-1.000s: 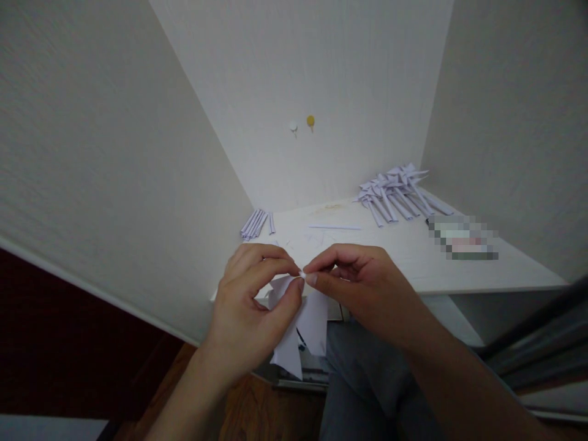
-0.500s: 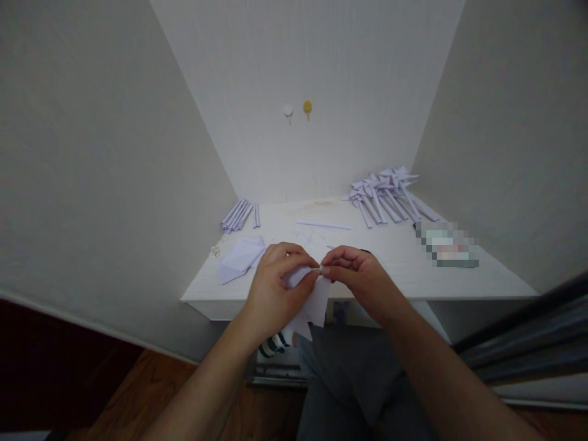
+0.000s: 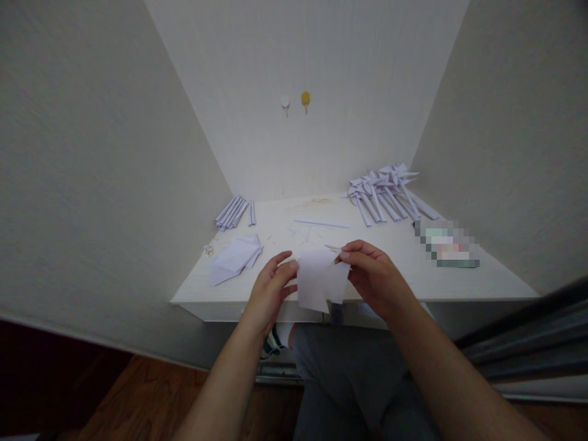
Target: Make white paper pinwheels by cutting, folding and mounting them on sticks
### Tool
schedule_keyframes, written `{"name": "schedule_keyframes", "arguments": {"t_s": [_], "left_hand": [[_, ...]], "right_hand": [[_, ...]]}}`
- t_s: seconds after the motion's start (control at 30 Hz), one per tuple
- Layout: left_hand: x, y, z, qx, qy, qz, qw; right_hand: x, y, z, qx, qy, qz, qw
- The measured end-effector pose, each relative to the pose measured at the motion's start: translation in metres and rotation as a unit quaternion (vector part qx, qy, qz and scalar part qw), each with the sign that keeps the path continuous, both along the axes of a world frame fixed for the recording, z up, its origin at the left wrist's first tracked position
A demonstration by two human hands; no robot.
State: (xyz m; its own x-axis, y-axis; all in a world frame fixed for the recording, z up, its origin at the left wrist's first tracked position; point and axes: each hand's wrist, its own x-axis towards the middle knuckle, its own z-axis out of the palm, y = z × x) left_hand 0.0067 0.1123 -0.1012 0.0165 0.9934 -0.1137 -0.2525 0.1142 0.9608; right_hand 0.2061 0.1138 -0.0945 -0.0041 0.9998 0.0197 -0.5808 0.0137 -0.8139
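A white sheet of paper (image 3: pixel 320 278) with a slit at its lower edge hangs between my two hands, above the desk's front edge. My left hand (image 3: pixel 274 278) pinches its upper left corner between thumb and fingers. At the upper right corner my right hand (image 3: pixel 369 263) is closed on the same sheet. Just behind the paper lie the pointed metal blades of what looks like scissors (image 3: pixel 331 247), mostly hidden by the sheet and my right hand. A stack of white paper squares (image 3: pixel 236 258) lies left of my left hand.
On the white desk (image 3: pixel 441 286), rolled paper tubes (image 3: pixel 232 213) lie at the back left. Several paper pinwheels on sticks (image 3: pixel 381 190) are piled at the back right. A thin white stick (image 3: pixel 321 223) and paper scraps lie mid-desk. A blurred packet (image 3: pixel 448 245) is at right.
My hands have moved apart from a joined pinch at the paper's edge. The sheet now hangs spread flat between them, facing me, instead of drooping folded below my left hand.
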Motion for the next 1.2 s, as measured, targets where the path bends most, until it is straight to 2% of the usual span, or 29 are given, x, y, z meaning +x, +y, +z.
{"name": "schedule_keyframes", "arguments": {"t_s": [0.07, 0.27, 0.4, 0.53, 0.67, 0.8, 1.03, 1.2], "left_hand": [[0.006, 0.001, -0.002, 0.017, -0.002, 0.005, 1.000], [0.015, 0.006, -0.006, 0.119, 0.033, 0.093, 0.988], [0.020, 0.003, -0.005, 0.163, 0.073, 0.122, 0.976], [0.021, -0.003, -0.001, 0.178, 0.109, 0.100, 0.973], [0.017, -0.009, 0.003, 0.162, 0.137, 0.040, 0.976], [0.013, -0.014, 0.008, 0.136, 0.116, -0.012, 0.984], [0.007, -0.022, 0.014, 0.127, 0.144, 0.012, 0.981], [0.006, -0.028, 0.020, 0.119, 0.122, 0.013, 0.985]], "right_hand": [[0.000, -0.001, -0.001, 0.005, -0.011, -0.010, 1.000], [-0.004, -0.004, -0.006, 0.029, -0.049, -0.053, 0.997], [-0.012, -0.005, -0.008, 0.028, -0.070, -0.073, 0.995], [-0.017, -0.009, -0.005, 0.036, -0.098, -0.071, 0.992], [-0.017, -0.010, -0.003, 0.049, -0.132, -0.058, 0.988], [-0.018, -0.011, -0.003, 0.065, -0.163, -0.048, 0.983], [-0.021, -0.016, -0.002, 0.079, -0.172, -0.023, 0.982], [-0.020, -0.019, 0.000, 0.092, -0.170, -0.015, 0.981]]}}
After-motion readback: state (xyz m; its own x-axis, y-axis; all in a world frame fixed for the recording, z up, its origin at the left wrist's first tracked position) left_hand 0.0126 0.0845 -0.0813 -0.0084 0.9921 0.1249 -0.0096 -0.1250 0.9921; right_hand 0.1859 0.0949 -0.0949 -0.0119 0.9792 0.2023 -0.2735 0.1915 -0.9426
